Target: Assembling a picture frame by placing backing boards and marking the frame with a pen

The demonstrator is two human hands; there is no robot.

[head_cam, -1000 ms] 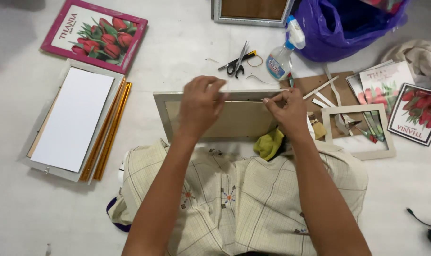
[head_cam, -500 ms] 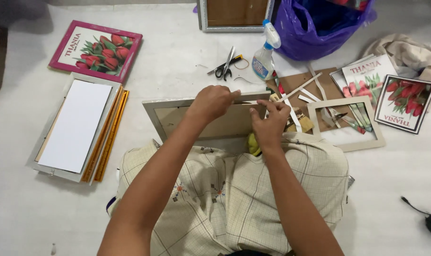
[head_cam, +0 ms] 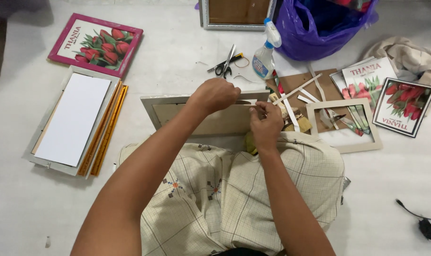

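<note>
Head view: left hand pinching frame top edge, right hand fingers closed beside it; backing work, needing steady grip.

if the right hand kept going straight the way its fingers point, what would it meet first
Likely the top rail of the picture frame just beyond the right hand; past it, the spray bottle, though depth is unclear.
</note>
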